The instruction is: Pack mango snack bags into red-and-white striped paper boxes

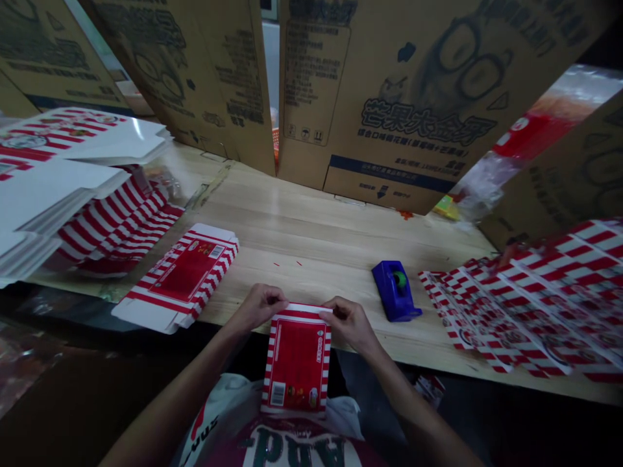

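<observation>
Head view, reading from the left edge: a stack of flat red-and-white striped cartons (73, 188) fills the upper left of the frame, some turned white side up, and just right of it one flattened carton (182, 275) lies alone on the wooden table (311, 227), its near corner overhanging the edge. At lower centre both hands meet on a small striped box (296, 357), which stands up from the person's lap against the table's near edge, its red panel with a barcode facing the camera. The left hand (260, 308) is closed on the box's upper left corner, and the right hand (348, 324) is closed on its upper right, fingertips pinching the white top flap between them. The hands sit near each other, apart only by the width of the box top. Judging from the grip, the step in hand is closing or tucking the top flap of a box already formed; the next move would seem to call for pressing the flap flat while keeping the walls square. Right of the hands a blue tape dispenser (394, 292) rests on the table, near but untouched. Farther right a fanned spread of flat striped cartons (525, 305) covers the table's right end. Large brown shipping boxes (413, 97) stand along the back.
</observation>
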Available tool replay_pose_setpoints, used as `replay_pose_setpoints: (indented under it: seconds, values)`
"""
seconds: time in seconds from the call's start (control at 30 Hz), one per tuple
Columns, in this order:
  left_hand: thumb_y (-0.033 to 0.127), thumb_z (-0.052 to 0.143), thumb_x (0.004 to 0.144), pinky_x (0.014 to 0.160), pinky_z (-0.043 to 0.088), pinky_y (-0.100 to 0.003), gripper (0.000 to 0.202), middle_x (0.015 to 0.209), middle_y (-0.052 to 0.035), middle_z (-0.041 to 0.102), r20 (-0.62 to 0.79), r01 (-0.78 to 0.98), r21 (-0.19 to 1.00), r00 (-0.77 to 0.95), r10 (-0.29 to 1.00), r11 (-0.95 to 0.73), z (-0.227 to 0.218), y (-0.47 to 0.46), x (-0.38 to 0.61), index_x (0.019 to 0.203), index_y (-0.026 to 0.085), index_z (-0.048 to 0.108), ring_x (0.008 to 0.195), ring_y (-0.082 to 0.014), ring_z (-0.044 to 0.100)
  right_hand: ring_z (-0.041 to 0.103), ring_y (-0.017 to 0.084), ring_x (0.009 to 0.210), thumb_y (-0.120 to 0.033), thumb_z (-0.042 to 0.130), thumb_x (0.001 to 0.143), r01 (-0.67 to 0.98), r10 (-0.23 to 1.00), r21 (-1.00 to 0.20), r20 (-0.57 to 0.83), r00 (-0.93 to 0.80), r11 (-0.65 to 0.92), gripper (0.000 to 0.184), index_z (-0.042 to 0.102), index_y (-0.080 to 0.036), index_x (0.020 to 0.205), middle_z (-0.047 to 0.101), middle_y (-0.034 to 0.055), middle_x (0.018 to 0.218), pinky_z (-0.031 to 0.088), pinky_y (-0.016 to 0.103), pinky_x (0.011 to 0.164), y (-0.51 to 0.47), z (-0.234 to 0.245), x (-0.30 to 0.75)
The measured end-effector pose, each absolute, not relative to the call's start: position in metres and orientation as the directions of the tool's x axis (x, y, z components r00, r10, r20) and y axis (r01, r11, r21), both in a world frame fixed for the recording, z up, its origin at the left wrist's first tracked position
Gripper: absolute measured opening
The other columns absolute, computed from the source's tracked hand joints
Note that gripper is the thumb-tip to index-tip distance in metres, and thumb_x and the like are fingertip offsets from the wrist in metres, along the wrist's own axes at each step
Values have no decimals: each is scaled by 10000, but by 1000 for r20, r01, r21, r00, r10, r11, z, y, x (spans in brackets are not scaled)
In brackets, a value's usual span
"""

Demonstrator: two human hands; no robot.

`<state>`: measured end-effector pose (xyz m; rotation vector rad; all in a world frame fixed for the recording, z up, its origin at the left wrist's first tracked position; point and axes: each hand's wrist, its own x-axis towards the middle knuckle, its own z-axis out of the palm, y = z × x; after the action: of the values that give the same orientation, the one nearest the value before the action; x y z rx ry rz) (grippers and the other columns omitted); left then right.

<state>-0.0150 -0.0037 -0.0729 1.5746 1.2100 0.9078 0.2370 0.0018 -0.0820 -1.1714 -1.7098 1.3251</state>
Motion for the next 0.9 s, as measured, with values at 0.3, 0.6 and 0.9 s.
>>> replay_pose_setpoints:
  seconds: [0.3, 0.6, 0.9]
  values:
    - [277, 573, 834, 525, 354, -195, 278, 567, -5, 597, 95, 384, 879, 442, 892, -284, -66, 3, -11, 618, 139, 683, 533, -105, 498, 548, 144, 575, -424, 669, 772, 264, 943, -962, -27, -331, 65, 307, 605, -167, 615, 629, 20, 615, 431, 255, 556, 5, -84, 243]
    - [253, 602, 871, 678, 458, -262, 145, 779, -57, 635, 266, 327, 881, 256, 929, -342, -79, -29, 5, 858, 160, 713, 742, -161, 593, 646, 189, 741, -323, 640, 844, 399, 883, -813, 273, -382, 424, 149, 657, -196, 767, 702, 70, 823, 504, 305, 683, -12, -76, 244]
    - [254, 637, 855, 662, 460, -264, 91, 851, -55, 607, 305, 250, 916, 77, 949, -315, -86, -50, 20, 862, 187, 698, 793, -168, 589, 651, 201, 838, -321, 606, 876, 308, 912, -889, 229, -340, 338, 184, 651, -198, 746, 701, 86, 909, 515, 333, 763, -29, -77, 245]
